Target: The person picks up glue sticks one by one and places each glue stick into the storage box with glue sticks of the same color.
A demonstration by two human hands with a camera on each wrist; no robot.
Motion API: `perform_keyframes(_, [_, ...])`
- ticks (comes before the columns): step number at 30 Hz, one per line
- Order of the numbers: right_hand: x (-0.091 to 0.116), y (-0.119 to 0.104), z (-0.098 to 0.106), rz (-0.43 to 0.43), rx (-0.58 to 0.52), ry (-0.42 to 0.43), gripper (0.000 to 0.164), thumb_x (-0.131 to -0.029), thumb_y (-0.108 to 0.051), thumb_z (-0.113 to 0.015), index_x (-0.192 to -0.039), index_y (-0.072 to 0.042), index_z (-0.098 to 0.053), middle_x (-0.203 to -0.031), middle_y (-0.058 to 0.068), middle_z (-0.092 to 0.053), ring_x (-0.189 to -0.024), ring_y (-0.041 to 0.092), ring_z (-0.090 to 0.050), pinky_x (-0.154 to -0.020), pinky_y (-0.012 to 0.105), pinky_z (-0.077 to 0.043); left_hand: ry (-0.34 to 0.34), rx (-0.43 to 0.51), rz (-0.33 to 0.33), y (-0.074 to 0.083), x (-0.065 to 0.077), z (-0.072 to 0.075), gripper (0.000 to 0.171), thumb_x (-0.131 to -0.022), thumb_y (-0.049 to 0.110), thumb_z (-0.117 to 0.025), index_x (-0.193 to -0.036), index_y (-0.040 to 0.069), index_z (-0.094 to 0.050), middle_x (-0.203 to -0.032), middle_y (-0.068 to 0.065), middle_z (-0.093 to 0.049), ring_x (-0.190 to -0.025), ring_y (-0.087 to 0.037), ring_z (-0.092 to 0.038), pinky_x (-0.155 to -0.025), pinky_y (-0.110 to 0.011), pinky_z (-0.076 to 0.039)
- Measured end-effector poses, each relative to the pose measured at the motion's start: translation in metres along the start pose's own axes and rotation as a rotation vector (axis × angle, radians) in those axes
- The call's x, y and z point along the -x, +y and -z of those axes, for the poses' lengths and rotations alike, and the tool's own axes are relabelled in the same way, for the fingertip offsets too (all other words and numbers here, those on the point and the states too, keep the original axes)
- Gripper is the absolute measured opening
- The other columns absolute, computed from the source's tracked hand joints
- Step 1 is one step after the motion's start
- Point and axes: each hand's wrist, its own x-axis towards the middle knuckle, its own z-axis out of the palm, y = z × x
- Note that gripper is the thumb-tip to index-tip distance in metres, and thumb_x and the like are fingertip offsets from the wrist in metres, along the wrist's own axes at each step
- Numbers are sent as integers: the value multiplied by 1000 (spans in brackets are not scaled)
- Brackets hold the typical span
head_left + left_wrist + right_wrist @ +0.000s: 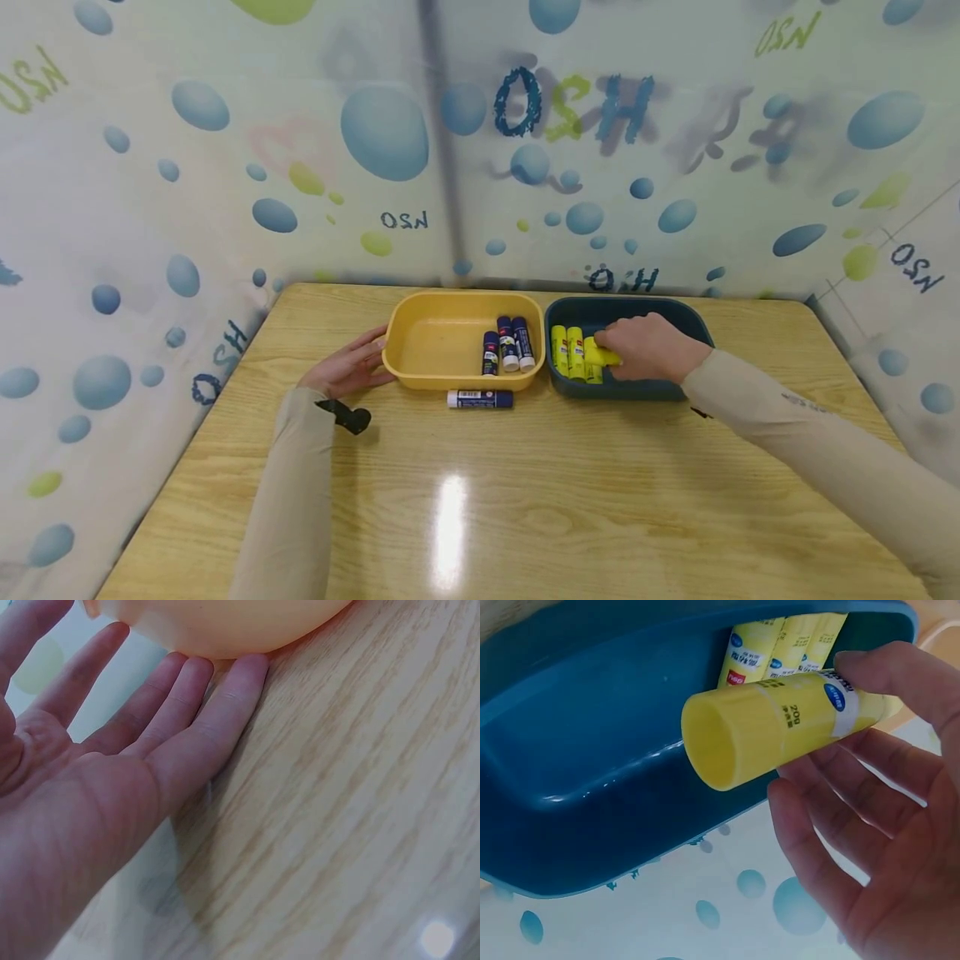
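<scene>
My right hand point(648, 348) pinches a yellow glue stick point(780, 724) between thumb and fingers, over the dark blue tray point(637, 390). Its open-looking hollow end points away from the palm in the right wrist view. Three other yellow glue sticks point(754, 649) lie side by side at one end of that tray. At the left, my left hand point(348, 367) touches the outside of the orange-yellow tray point(427, 382) with extended fingers point(240, 690). Three dark blue glue sticks, one of them nearest the front point(490, 354), lie in the right part of the yellow tray.
Another dark blue glue stick point(480, 399) lies sideways on the wooden table point(555, 500), just in front of the yellow tray. Both trays stand side by side near the table's back edge. A patterned curtain point(465, 183) hangs behind and at the sides.
</scene>
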Motion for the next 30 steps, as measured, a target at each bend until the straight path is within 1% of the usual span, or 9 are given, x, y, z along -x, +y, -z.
perform_keyframes(6, [-7, 13, -1, -35, -89, -46, 18, -82, -17, -74, -95, -9, -65, -72, -2, -54, -59, 16, -46, -51, 30, -41, 3, 2, 5, 1, 0, 0, 53, -108, 16, -32, -157, 17, -11, -159, -9, -11, -132, -21, -36, -99, -43, -44])
perform_keyframes(11, [-17, 29, -4, -68, -167, -104, 11, -86, -17, -71, -90, -11, -62, -69, -1, -51, -59, 17, -46, -54, 31, -38, 4, 3, 5, 1, -1, 1, 54, -108, 16, -32, -157, 17, -10, -159, -9, -11, -133, -21, -35, -98, -43, -44])
perform_keyframes(16, [-26, 43, -7, -76, -203, -135, 11, -87, -17, -69, -87, -10, -61, -68, 1, -49, -59, 16, -45, -56, 32, -38, 10, 14, 12, -1, -1, 2, 53, -108, 15, -29, -157, 17, -10, -158, -9, -13, -129, -19, -40, -97, -43, -45])
perform_keyframes(20, [-33, 51, -8, -78, -233, -176, 14, -88, -16, -69, -83, -8, -59, -67, 2, -46, -57, 15, -42, -56, 31, -34, 12, 8, 13, -1, 0, -1, 52, -108, 14, -27, -157, 16, -10, -158, -8, -15, -129, -19, -39, -97, -43, -45])
perform_keyframes(26, [-44, 57, -13, -112, -249, -229, 15, -88, -17, -69, -81, -8, -60, -67, 2, -47, -57, 14, -42, -56, 29, -34, 6, -4, 1, -2, -1, 2, 52, -108, 15, -29, -157, 16, -10, -158, -9, -15, -124, -16, -45, -97, -43, -45])
perform_keyframes(30, [-49, 60, -20, -133, -275, -249, 16, -88, -18, -69, -78, -8, -60, -64, 0, -46, -55, 13, -39, -56, 29, -35, -4, -2, -3, -1, -2, 2, 53, -108, 15, -30, -157, 16, -11, -159, -8, -13, -126, -17, -43, -98, -43, -44])
